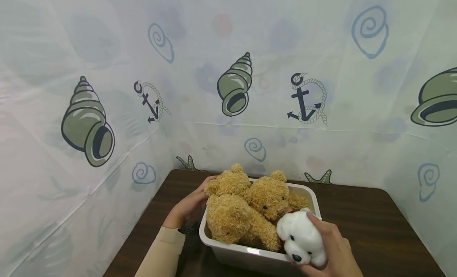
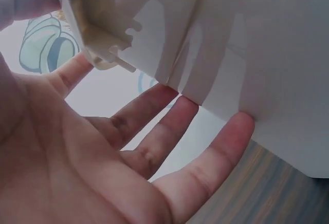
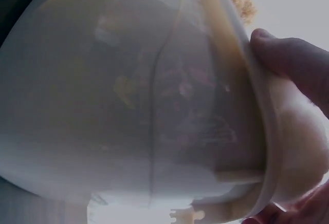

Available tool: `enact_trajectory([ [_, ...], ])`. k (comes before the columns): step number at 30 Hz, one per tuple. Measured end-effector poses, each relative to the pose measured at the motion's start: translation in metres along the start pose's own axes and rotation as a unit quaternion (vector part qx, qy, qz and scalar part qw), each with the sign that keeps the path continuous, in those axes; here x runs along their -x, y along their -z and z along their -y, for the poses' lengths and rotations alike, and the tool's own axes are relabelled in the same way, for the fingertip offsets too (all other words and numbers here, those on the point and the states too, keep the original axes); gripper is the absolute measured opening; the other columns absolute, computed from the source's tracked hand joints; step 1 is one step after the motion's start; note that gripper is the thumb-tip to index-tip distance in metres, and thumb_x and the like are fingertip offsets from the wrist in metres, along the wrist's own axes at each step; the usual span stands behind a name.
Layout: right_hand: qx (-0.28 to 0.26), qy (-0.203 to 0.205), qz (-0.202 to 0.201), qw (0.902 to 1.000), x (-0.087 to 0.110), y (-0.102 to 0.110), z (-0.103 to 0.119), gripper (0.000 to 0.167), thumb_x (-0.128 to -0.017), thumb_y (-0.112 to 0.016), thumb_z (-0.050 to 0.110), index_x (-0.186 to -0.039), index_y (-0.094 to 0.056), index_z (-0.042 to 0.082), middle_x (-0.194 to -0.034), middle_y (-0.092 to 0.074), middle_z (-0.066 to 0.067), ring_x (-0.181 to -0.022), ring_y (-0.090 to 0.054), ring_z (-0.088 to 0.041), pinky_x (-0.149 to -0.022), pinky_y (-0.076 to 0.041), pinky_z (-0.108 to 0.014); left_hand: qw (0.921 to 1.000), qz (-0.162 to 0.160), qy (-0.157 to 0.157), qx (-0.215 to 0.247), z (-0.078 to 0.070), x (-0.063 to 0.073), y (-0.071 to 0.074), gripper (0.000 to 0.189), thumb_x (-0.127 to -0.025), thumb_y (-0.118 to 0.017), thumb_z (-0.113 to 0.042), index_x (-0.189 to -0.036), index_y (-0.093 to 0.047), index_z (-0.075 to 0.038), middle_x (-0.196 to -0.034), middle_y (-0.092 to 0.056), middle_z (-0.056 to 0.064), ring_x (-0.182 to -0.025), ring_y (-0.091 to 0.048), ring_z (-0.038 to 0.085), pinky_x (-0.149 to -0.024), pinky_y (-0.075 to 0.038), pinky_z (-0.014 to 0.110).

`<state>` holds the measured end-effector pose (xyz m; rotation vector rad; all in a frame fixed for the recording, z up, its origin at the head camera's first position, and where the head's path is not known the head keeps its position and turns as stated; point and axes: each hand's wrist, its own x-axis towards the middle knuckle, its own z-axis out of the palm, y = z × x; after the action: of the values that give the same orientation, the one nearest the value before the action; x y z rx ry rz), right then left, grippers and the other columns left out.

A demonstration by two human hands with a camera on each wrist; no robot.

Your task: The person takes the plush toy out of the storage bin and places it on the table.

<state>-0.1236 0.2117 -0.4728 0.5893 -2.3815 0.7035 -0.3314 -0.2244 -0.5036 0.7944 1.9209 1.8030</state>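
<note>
A white plastic bin (image 1: 250, 251) holds several tan curly-furred teddy bears, among them one at the back left (image 1: 232, 181), one at the front left (image 1: 228, 217) and one in the middle (image 1: 268, 195). At the bin's front right corner, my right hand (image 1: 337, 245) grips a white plush bear (image 1: 303, 235) with a black nose; a bit of red shows at its neck. In the right wrist view the thumb (image 3: 288, 57) lies near the rim. My left hand (image 1: 191, 201) is at the bin's left side, its extended fingertips (image 2: 239, 126) touching the outer wall.
The bin stands on a dark brown wooden table (image 1: 367, 225). Behind and at both sides hangs a pale curtain (image 1: 200, 146) printed with shells, anchors and starfish, its lower edge meeting the table's back edge.
</note>
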Motion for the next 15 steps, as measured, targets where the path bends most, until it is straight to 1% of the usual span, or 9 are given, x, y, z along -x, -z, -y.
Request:
enact_trajectory([
  [3, -0.006, 0.005, -0.007, 0.9999, 0.0, 0.0, 0.001, 0.127, -0.058, -0.109, 0.032, -0.165, -0.044, 0.016, -0.131, -0.059, -0.008, -0.103, -0.057, -0.009, -0.069, -0.048, -0.034, 0.9999, 0.014, -0.003, 0.003, 0.0, 0.002, 0.001, 0.059, -0.117, -0.046, -0.025, -0.171, -0.02, -0.029, -0.173, -0.025, 0.01, -0.148, -0.048, 0.019, -0.112, -0.051, 0.038],
  [5, -0.01, 0.021, -0.015, 0.9996, -0.001, -0.001, 0.002, 0.12, -0.062, -0.109, 0.036, -0.162, -0.048, 0.015, -0.13, -0.058, -0.008, -0.105, -0.054, -0.006, -0.068, -0.051, -0.031, 0.9999, 0.016, -0.002, 0.006, 0.0, 0.005, 0.002, 0.059, -0.118, -0.046, -0.024, -0.171, -0.021, -0.028, -0.173, -0.025, 0.01, -0.147, -0.05, 0.018, -0.111, -0.053, 0.037],
  [7, -0.009, 0.029, -0.023, 0.9993, -0.002, -0.003, 0.003, 0.116, -0.062, -0.108, 0.04, -0.159, -0.051, 0.015, -0.129, -0.059, -0.009, -0.106, -0.054, -0.007, -0.068, -0.052, -0.031, 0.9999, 0.013, 0.0, 0.006, -0.002, 0.009, 0.001, 0.058, -0.118, -0.048, -0.025, -0.17, -0.022, -0.028, -0.172, -0.026, 0.009, -0.146, -0.052, 0.017, -0.11, -0.054, 0.037],
  [8, -0.006, 0.027, -0.027, 0.9993, -0.003, -0.004, 0.004, 0.114, -0.061, -0.108, 0.04, -0.158, -0.052, 0.016, -0.129, -0.059, -0.009, -0.105, -0.055, -0.007, -0.067, -0.052, -0.031, 0.9999, 0.011, 0.001, 0.009, -0.002, 0.011, 0.001, 0.058, -0.118, -0.048, -0.024, -0.17, -0.022, -0.028, -0.171, -0.027, 0.01, -0.145, -0.054, 0.017, -0.109, -0.055, 0.037],
  [10, -0.001, 0.019, -0.043, 0.9989, -0.004, -0.005, 0.006, 0.114, -0.056, -0.108, 0.036, -0.155, -0.055, 0.017, -0.128, -0.061, -0.011, -0.102, -0.058, -0.01, -0.066, -0.053, -0.032, 0.9998, 0.008, 0.001, 0.016, -0.004, 0.011, 0.0, 0.057, -0.118, -0.048, -0.023, -0.169, -0.023, -0.027, -0.17, -0.028, 0.01, -0.144, -0.055, 0.016, -0.107, -0.056, 0.035],
  [11, 0.002, 0.007, -0.049, 0.9988, -0.005, -0.005, 0.008, 0.116, -0.052, -0.107, 0.029, -0.155, -0.055, 0.018, -0.128, -0.061, -0.011, -0.101, -0.058, -0.01, -0.066, -0.053, -0.032, 0.9998, 0.009, 0.001, 0.019, -0.005, 0.01, 0.0, 0.057, -0.118, -0.049, -0.023, -0.169, -0.023, -0.027, -0.17, -0.028, 0.011, -0.144, -0.055, 0.016, -0.107, -0.056, 0.035],
  [12, 0.0, -0.003, -0.056, 0.9984, -0.006, -0.005, 0.01, 0.117, -0.05, -0.106, 0.026, -0.155, -0.055, 0.019, -0.128, -0.061, -0.011, -0.1, -0.058, -0.01, -0.065, -0.053, -0.032, 0.9998, 0.01, 0.0, 0.019, -0.006, 0.009, -0.001, 0.057, -0.118, -0.049, -0.024, -0.169, -0.023, -0.026, -0.17, -0.028, 0.011, -0.144, -0.055, 0.016, -0.107, -0.057, 0.035],
  [15, -0.008, -0.028, -0.07, 0.9971, -0.006, -0.004, 0.014, 0.121, -0.049, -0.103, 0.016, -0.158, -0.053, 0.019, -0.131, -0.057, -0.017, -0.101, -0.056, -0.016, -0.064, -0.052, -0.033, 0.9997, 0.014, 0.002, 0.022, -0.006, 0.003, -0.001, 0.056, -0.119, -0.048, -0.024, -0.168, -0.023, -0.026, -0.169, -0.028, 0.011, -0.143, -0.055, 0.017, -0.107, -0.056, 0.036],
])
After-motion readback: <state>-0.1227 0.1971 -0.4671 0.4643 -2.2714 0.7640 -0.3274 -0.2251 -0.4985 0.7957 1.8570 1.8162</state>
